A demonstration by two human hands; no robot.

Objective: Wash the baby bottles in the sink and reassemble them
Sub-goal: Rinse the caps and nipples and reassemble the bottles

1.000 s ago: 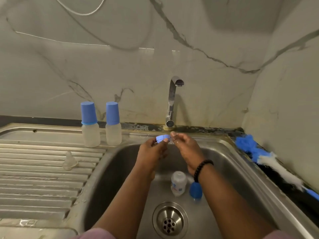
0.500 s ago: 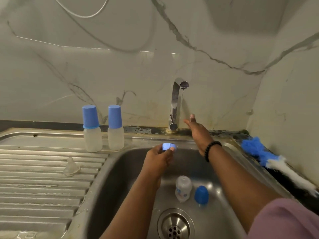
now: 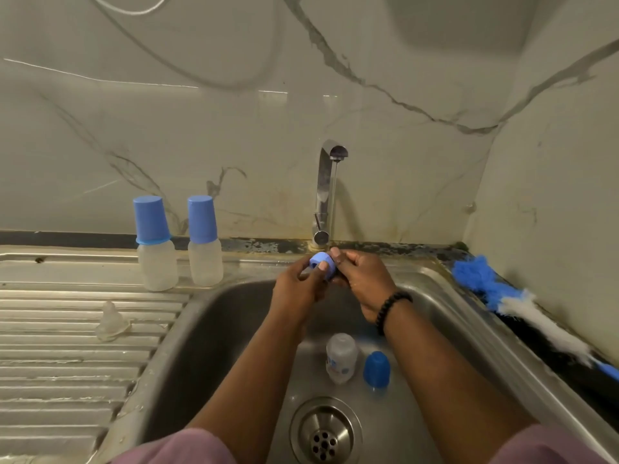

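A thin stream of water runs from the tap (image 3: 326,192) onto a blue screw ring (image 3: 322,264) held over the sink (image 3: 214,329). My left hand (image 3: 298,289) pinches the ring from the left. My right hand (image 3: 363,279) grips it from the right, fingers curled against it. On the sink floor lies an open clear bottle (image 3: 341,357) beside a blue cap (image 3: 376,368). Two capped bottles, the left bottle (image 3: 154,244) and the right bottle (image 3: 203,242), stand on the back ledge. A clear teat (image 3: 112,321) sits on the ribbed drainboard.
The ribbed steel drainboard (image 3: 67,363) spreads to the left. A blue and white bottle brush (image 3: 522,306) lies along the right counter by the wall. The drain (image 3: 325,433) sits at the sink's near end. Marble wall stands close behind the tap.
My right hand went to the tap's base, then came back to the blue ring. Water now runs from the tap onto the ring, which both hands hold.
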